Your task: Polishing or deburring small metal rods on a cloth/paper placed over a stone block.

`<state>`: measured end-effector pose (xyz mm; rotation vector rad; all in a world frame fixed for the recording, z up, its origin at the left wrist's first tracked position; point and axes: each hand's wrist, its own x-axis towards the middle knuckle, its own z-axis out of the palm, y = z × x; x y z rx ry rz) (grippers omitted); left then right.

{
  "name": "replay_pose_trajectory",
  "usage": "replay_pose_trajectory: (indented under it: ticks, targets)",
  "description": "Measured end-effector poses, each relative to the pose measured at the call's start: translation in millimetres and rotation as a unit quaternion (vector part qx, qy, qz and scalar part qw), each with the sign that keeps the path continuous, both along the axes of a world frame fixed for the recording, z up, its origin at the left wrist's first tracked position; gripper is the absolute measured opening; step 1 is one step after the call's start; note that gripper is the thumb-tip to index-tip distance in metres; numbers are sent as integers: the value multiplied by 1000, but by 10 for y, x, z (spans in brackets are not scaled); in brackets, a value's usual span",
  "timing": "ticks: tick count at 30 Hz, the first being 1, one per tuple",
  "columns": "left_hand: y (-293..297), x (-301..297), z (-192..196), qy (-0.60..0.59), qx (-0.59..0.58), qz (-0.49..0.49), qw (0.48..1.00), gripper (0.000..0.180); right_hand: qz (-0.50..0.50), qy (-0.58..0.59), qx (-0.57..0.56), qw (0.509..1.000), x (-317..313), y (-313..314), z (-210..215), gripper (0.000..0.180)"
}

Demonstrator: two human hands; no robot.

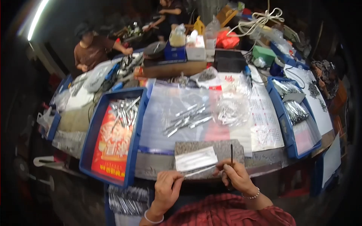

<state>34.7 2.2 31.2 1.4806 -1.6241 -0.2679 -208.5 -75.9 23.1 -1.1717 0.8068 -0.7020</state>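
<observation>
At the table's near edge, my left hand [167, 189] pinches the left end of a thin silvery metal strip [200, 171]. My right hand [238, 177] is closed around a slim dark rod [232, 151] that points upward; its lower part is hidden in the fingers. The right fingertips are close to the strip's other end, and whether they touch it I cannot tell. Behind the strip lies a white sheet [196, 158] on a speckled stone slab [235, 147]. Farther back, several loose silvery strips [190, 117] are spread over a clear plastic sheet [160, 101].
A blue tray [85, 150] on the left holds metal strips and a red printed sheet. On the right, another blue tray [277, 109] contains bagged metal parts. A clear bag [232, 111] of white pieces sits between them. Boxes [196, 49] stand behind; a person [94, 52] works far left.
</observation>
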Motion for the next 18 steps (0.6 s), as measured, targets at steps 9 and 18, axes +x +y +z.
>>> replay_pose_trajectory:
  ticks: [9,18]
  targets:
    - [15,-164,-24,25,-13,-49,998,16,-11,-34,48,998,49,26,65,15]
    - [217,-154,-125,29,0,-38,999,17,-7,2,22,1000,96,165,35,11]
